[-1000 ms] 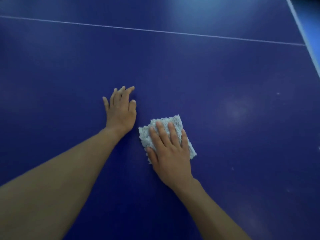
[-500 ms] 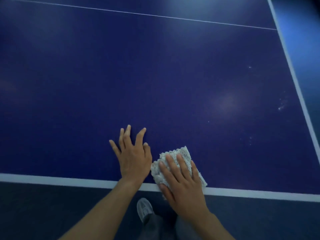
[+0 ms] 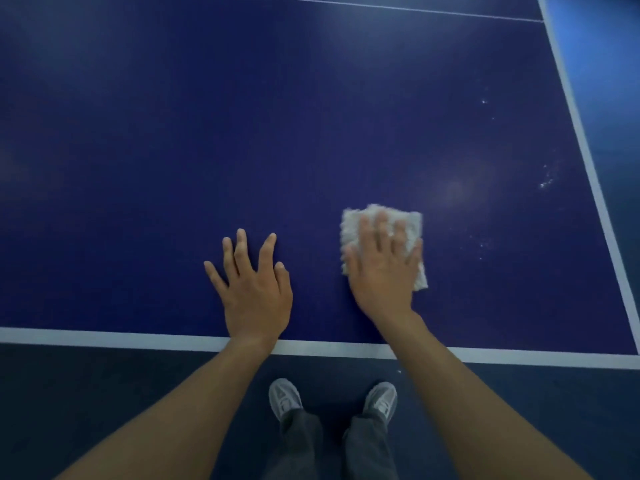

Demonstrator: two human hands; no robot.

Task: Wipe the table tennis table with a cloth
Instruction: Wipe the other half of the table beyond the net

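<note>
counter [image 3: 138, 133]: deep navy blue, plain — faint pale sheen patches
edge line [image 3: 104, 336]: white band along the near and right borders
specks [image 3: 545, 183]: tiny white dots near the right border
cloth [image 3: 351, 226]: off-white, nubbly weave
floor [image 3: 104, 393]: dark slate blue — brighter blue at top right
shoes [image 3: 284, 396]: light grey
trousers [image 3: 301, 445]: dark grey

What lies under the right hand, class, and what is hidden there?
A pale, fuzzy cloth lies under the right hand, whose straight fingers press it flat on the blue table. The cloth's edges show around the fingers; its middle and the table beneath are covered.
</note>
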